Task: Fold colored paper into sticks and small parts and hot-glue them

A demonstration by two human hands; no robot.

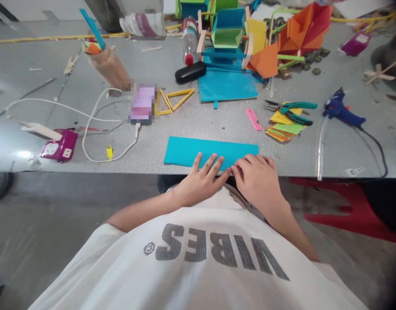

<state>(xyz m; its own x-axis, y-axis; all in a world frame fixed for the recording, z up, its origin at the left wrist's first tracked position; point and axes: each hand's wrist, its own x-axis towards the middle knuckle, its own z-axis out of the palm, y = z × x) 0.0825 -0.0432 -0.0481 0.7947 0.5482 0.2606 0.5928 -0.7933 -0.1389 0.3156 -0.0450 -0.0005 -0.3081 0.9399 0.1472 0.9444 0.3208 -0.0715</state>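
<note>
A folded strip of blue paper (191,153) lies lengthwise along the table's front edge. My left hand (201,181) rests on its lower middle, fingers spread out flat. Over the strip's lower right end, my right hand (258,178) has its fingers bent, with the thumb close to the left little finger. The right fingertips press or grip the paper's edge there; the exact hold is partly hidden. Beyond the strip lies a pink utility knife (254,119). Pliers with teal handles (298,111) rest on small coloured paper pieces (285,131).
At right lies a blue glue gun (343,107) with a clear glue stick. A phone (143,102) on a white cable (85,140) and yellow stick triangles (175,100) are at left. Behind stand paper-and-stick models (228,36), a black case (190,72) and a bottle (189,41).
</note>
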